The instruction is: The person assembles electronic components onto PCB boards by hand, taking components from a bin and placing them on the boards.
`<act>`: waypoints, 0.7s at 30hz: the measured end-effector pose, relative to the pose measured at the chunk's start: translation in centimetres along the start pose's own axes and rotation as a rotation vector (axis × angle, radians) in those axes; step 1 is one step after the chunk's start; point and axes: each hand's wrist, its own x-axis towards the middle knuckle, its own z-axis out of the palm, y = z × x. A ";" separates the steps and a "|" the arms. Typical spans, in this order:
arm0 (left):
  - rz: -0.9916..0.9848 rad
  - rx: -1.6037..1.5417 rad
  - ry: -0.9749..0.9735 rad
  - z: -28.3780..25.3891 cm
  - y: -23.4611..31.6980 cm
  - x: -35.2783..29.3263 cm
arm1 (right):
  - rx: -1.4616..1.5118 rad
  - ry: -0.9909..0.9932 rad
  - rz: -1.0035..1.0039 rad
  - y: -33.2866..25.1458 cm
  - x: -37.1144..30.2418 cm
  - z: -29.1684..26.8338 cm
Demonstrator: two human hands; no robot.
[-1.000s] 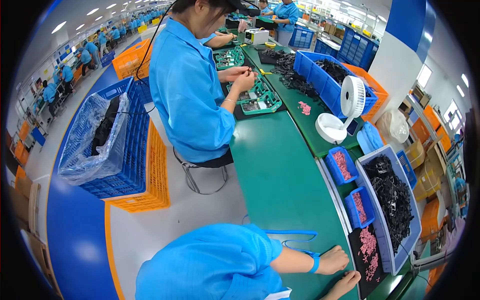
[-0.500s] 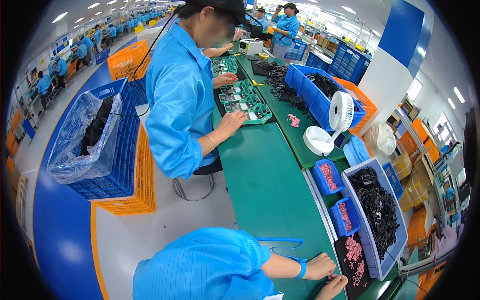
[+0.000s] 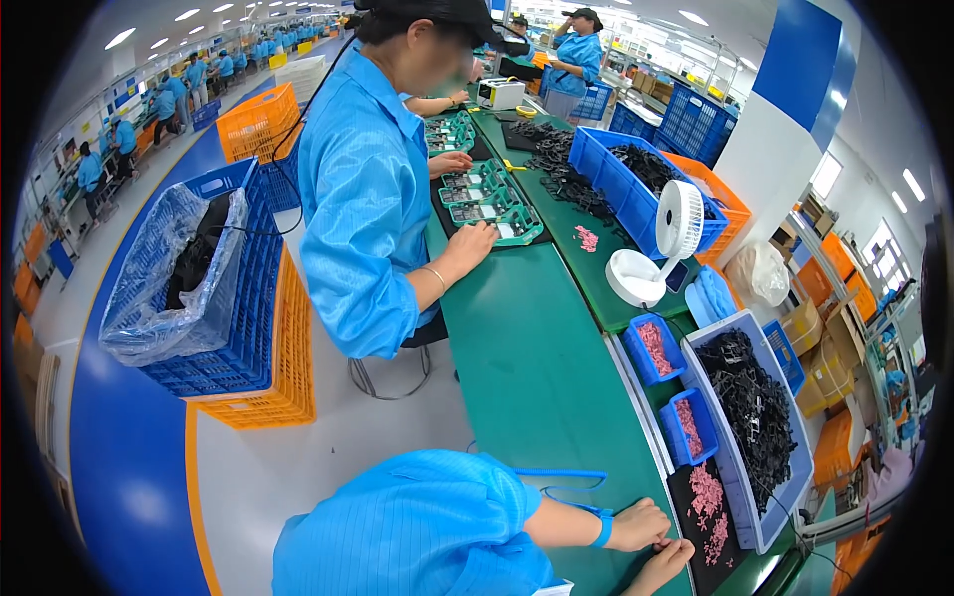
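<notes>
At the lower right, over the edge of the green bench [image 3: 542, 368], my two hands meet fingertip to fingertip. My left hand [image 3: 639, 526], with a blue strap [image 3: 603, 529] at its wrist, has its fingers curled in a pinch. Just below it, my right hand [image 3: 668, 564] is also closed in a pinch. Whatever sits between the fingers is hidden or too small to name. Beside the hands, small pink pieces [image 3: 708, 497] lie scattered on a black mat [image 3: 684, 484].
Two small blue bins [image 3: 675, 437] hold pink pieces; beside them a grey-blue crate [image 3: 752, 521] is heaped with black plastic parts [image 3: 747, 412]. A white fan [image 3: 680, 221] stands farther back. A co-worker [image 3: 363, 199] handles green trays [image 3: 487, 204]. Stacked crates [image 3: 260, 382] stand at left.
The whole view has shifted slightly. My hands stay together in nearly the same place, with small finger movements. The co-worker's hands remain at the green trays.
</notes>
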 end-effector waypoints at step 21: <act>-0.538 0.303 0.242 -18.0 1.9 -13.9 | 0.193 0.031 -0.126 5.1 1.3 1.5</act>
